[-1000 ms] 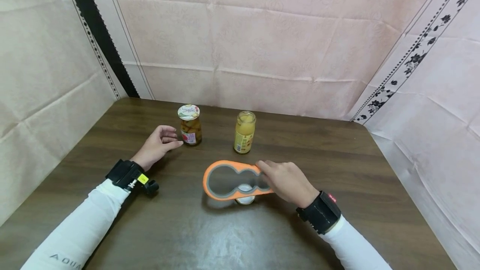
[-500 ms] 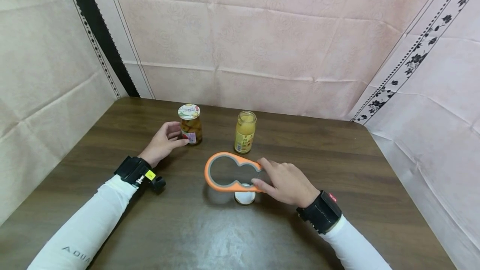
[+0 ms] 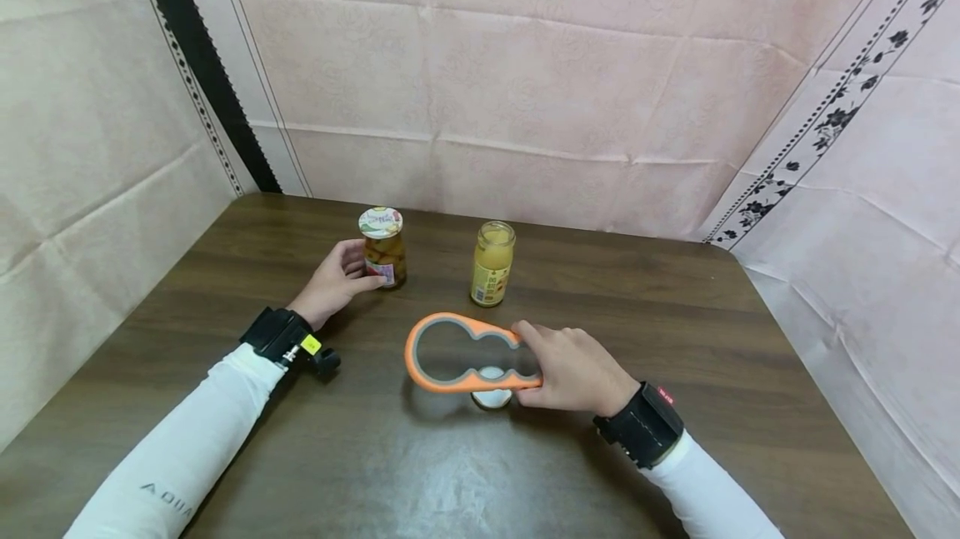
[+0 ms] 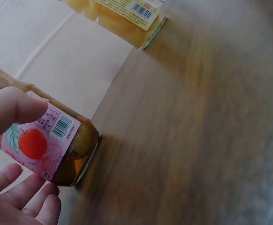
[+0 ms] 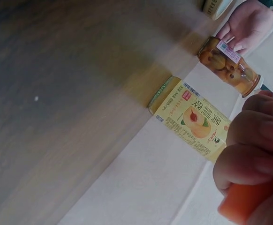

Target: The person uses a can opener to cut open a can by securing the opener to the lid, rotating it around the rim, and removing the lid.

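Observation:
My left hand [image 3: 330,285] stands beside a lidded glass jar of brownish fruit [image 3: 385,252], at the back left of the table. In the left wrist view its thumb [image 4: 19,105] lies over the pink label, and the loose fingers are below the jar; whether they touch it I cannot tell. My right hand [image 3: 577,368] grips an orange jar opener [image 3: 411,353] with grey inner edges, held above the table. Under the opener a white round lid [image 3: 491,399] is partly covered. Behind the opener stands an open jar of yellow peaches [image 3: 492,264].
A brown wooden table [image 3: 675,339] carries everything. Pale cloth walls [image 3: 487,64] close in its back and sides. In the right wrist view, a pale object with lettering [image 5: 216,7] is cut off at the top edge.
My left hand has moved right, its thumb now in front of the fruit jar. The right hand has shifted its fingers on the opener, which tilted slightly and stays above the lid.

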### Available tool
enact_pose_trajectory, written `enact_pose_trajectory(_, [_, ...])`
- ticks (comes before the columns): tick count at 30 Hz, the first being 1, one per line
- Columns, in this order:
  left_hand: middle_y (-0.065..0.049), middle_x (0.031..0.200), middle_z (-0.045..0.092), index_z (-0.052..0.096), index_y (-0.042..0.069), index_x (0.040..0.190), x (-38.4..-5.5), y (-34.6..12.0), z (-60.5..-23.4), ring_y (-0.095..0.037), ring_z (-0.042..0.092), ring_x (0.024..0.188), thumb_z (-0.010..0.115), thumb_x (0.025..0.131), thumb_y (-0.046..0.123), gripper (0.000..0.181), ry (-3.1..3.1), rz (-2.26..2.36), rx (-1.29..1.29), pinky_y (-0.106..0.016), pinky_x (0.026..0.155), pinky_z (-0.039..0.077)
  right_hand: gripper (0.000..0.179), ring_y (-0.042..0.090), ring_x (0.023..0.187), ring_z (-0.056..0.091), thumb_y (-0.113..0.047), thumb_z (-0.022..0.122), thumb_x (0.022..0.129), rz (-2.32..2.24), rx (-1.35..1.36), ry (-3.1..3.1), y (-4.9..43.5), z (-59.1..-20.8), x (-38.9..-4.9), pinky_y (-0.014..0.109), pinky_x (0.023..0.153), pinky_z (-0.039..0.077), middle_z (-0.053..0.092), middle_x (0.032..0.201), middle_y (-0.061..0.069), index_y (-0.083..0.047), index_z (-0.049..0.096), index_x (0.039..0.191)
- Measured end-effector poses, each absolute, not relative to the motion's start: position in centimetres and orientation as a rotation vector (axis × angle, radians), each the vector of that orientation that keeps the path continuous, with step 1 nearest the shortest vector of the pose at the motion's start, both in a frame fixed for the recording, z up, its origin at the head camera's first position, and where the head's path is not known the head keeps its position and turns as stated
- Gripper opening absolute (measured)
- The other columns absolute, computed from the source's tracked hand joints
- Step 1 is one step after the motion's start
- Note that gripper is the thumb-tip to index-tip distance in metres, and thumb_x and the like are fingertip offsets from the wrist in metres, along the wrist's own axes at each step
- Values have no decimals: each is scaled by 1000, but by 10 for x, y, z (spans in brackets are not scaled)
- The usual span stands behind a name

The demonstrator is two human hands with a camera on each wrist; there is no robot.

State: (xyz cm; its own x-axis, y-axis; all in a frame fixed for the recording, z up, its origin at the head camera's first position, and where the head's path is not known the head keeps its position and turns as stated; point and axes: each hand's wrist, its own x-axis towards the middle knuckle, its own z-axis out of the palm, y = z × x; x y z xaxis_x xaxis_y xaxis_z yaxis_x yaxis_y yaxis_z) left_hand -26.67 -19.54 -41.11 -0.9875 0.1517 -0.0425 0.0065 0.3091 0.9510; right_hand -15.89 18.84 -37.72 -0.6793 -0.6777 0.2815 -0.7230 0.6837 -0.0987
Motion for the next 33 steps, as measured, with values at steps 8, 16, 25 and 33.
enact_pose_trajectory(8, [-24, 160, 34, 17, 6, 159, -275, -190, -413, -40, 33, 150, 76, 92, 23, 91, 2442, 1752, 158, -53, 123, 28, 63, 0, 51, 39, -35, 79, 65, 295, 1178, -2648, 189, -377, -160, 16, 45, 31, 46, 68, -14, -15, 53, 118])
enact_pose_trajectory(16, [-22, 160, 34, 19, 7, 159, -280, -185, -415, -40, 33, 149, 74, 93, 21, 87, 2443, 1747, 149, -54, 124, 27, 64, 1, 56, 41, -37, 79, 66, 320, 1215, -2637, 188, -377, -160, 15, 48, 32, 56, 77, -9, -13, 57, 121])
enact_pose_trajectory(25, [-19, 155, 41, 25, 11, 158, -281, -178, -415, -37, 40, 143, 77, 92, 26, 85, 2518, 1711, 170, -53, 121, 32, 65, 1, 60, 43, -39, 77, 62, 239, 1223, -2535, 188, -379, -162, 17, 50, 35, 62, 85, -6, -13, 60, 119])
enact_pose_trajectory(33, [-18, 154, 43, 27, 12, 157, -283, -178, -417, -36, 42, 143, 78, 91, 27, 84, 2523, 1701, 190, -53, 120, 33, 66, 3, 61, 44, -40, 76, 64, 202, 1203, -2520, 188, -378, -163, 18, 53, 37, 59, 85, -8, -12, 61, 121])
